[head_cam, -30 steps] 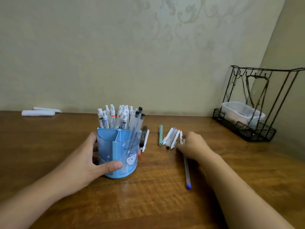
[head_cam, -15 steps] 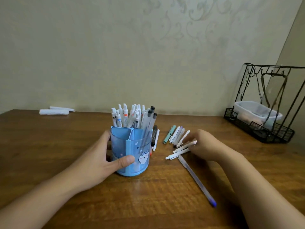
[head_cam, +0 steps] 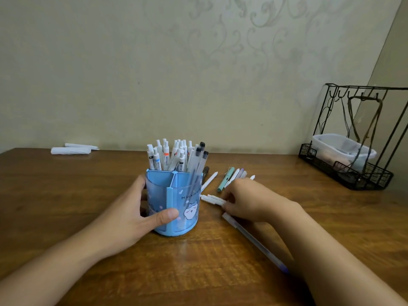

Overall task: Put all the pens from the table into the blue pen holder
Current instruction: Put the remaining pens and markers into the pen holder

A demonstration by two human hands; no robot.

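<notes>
Left hand [head_cam: 134, 208] grips blue pen holder [head_cam: 176, 202]; right hand [head_cam: 249, 200] pinches white pens [head_cam: 213, 199] beside holder; bare table [head_cam: 66, 195] leftward.

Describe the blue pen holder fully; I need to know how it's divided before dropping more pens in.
The blue pen holder is a round, translucent plastic cup, upright on the wooden table. Inner walls split it into compartments; a cartoon cat face marks its front. White and clear pens fill it. The left hand grips its side.
</notes>
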